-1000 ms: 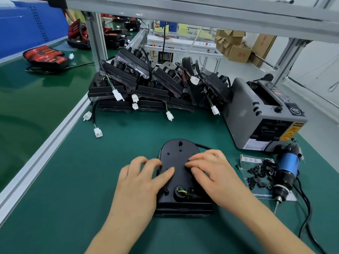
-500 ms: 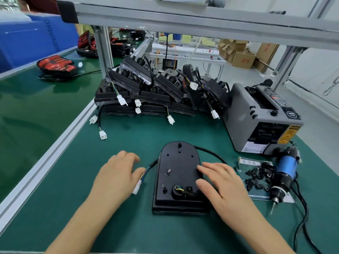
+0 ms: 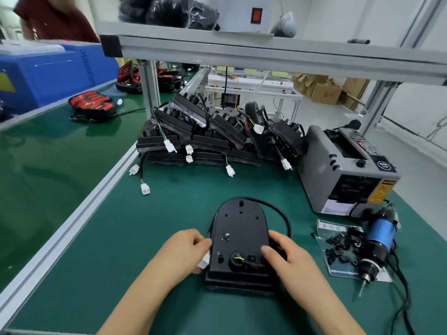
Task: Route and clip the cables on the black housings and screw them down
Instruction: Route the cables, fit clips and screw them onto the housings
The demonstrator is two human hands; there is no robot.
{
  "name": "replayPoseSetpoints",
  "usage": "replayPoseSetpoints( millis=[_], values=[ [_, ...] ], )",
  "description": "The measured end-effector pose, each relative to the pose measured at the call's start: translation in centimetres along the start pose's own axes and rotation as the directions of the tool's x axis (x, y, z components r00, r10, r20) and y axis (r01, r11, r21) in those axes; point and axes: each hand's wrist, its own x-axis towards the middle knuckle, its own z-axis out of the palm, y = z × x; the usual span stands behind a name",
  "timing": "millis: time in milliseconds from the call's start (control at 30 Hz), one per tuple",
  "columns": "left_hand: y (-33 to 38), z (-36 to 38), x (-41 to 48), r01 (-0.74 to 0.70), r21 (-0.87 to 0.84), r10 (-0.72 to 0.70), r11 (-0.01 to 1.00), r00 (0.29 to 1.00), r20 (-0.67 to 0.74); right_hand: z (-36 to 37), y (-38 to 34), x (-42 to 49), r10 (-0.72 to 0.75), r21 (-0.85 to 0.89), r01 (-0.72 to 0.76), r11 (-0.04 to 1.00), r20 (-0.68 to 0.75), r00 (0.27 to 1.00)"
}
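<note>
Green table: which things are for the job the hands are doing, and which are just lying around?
For the job: black housing, its cable, white connector, bag of clips, electric screwdriver, pile of housings.

Lying about: grey machine, red-and-black part on the next table, blue box, cardboard boxes.

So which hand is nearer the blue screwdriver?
Right. The right hand grips the black housing on the side facing the blue screwdriver; the left hand holds the white connector at its far side.

Factory assembly line: green bench mat [image 3: 101,238], aluminium frame [image 3: 266,56], stacked black housings [image 3: 208,139], electric screwdriver [image 3: 377,240].
</note>
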Motion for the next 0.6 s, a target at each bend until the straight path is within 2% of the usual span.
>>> replayPoseSetpoints(
  millis=[133, 167, 233, 333, 433, 600],
  values=[
    [0.1, 2.0, -2.2, -0.100, 0.127, 0.107, 0.987, 0.993, -0.051, 0.6, -0.4, -0.1, -0.007, 0.082, 0.009, 0.997, -0.033, 0.999],
    [0.1, 2.6, -2.7, -0.101, 0.077, 0.105, 0.992, 0.992, -0.062, 0.6, -0.5, -0.2, -0.001, 0.110, 0.005, 0.994, -0.033, 0.999],
    [0.0, 3.5, -3.4, -0.063, -0.182, 0.049, 0.981, 0.996, -0.079, 0.6, -0.4, -0.5, 0.009, 0.148, -0.003, 0.989, -0.039, 0.999],
    [-0.3, 4.1, -3.8, 0.037, -0.594, -0.056, 0.803, 0.998, -0.015, 0.7, -0.6, -0.7, 0.015, 0.216, -0.001, 0.976, -0.064, 0.998],
    [-0.3, 4.0, -4.2, 0.099, -0.717, -0.053, 0.690, 0.995, 0.086, 0.7, -0.9, -0.8, 0.013, 0.282, 0.012, 0.959, -0.085, 0.996],
    [-0.1, 3.3, -4.9, 0.148, -0.797, 0.038, 0.586, 0.977, 0.209, 0.9, -0.8, -0.7, -0.003, 0.354, 0.034, 0.935, -0.089, 0.996]
  ],
)
